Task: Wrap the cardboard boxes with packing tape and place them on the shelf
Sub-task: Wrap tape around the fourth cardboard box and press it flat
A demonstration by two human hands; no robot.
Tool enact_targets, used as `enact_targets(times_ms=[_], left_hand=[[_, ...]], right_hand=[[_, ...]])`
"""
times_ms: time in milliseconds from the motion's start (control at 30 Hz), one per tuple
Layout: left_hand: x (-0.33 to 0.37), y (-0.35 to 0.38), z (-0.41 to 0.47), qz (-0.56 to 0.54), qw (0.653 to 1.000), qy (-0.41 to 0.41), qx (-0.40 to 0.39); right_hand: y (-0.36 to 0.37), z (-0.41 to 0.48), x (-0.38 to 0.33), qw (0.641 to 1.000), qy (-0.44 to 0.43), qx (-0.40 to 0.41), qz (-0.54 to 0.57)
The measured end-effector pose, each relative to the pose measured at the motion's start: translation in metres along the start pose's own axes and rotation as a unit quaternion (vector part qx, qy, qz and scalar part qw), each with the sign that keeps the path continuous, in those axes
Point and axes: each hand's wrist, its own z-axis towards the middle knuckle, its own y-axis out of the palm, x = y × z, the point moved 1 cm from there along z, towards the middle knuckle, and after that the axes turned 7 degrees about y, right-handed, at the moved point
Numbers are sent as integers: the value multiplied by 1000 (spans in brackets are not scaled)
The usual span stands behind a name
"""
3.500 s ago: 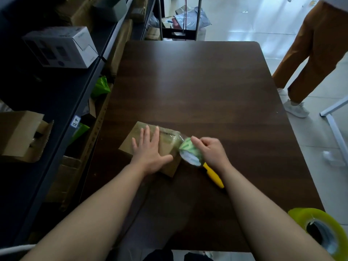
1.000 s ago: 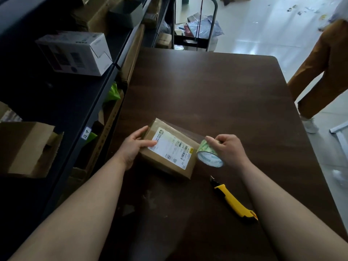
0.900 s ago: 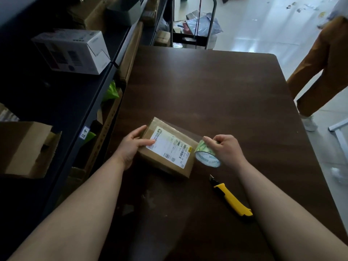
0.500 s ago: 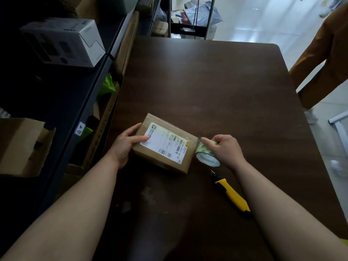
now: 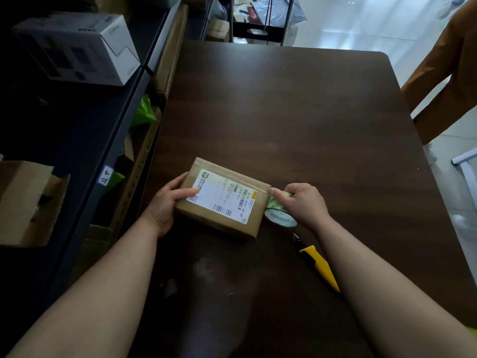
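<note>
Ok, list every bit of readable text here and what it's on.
"D237": shipping label on the cardboard box.
"D237 29 02": same label, right end.
Its small print: too small to read.
Handwritten, illegible: shelf tag.
Print blurred: white box, tape roll.

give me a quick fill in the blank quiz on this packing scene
The left hand holds the cardboard box, whose white label faces ____.
The right hand grips the ____ at the box's right end.
The utility knife on the table has a ____ handle.
Missing: up; tape roll; yellow.
</note>
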Motion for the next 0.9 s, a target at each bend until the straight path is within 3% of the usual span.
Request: enact_targets(times_ms=[133, 200, 267, 333, 433, 500, 567, 667, 733, 900], left_hand=[[-5, -4, -1, 43, 997, -2, 61], [-1, 0, -2, 178, 974, 52, 129], [9, 16, -7, 399, 885, 147, 193], [15, 47, -16, 555, 780, 237, 165], [-2, 93, -28, 674, 707, 216, 17], [-16, 105, -30, 738, 658, 148, -9], [-22, 108, -29, 759, 640, 122, 6], [-19, 107, -29, 747, 650, 134, 22], [-7, 102, -28, 711, 687, 147, 17], [43, 82, -28, 461, 876, 138, 20]], right_hand=[[9, 1, -11, 1000, -4, -13, 18], [13, -1, -13, 999, 3, -18, 33], [13, -3, -12, 999, 13, -17, 50], [13, -6, -12, 998, 13, -20, 57], [11, -9, -13, 997, -5, -34, 74], [9, -9, -11, 994, -19, -43, 99], [9, -10, -4, 991, -20, -56, 122], [5, -14, 4, 980, -17, -66, 185], [-6, -17, -6, 967, -46, -54, 246], [-56, -14, -58, 934, -119, -29, 335]])
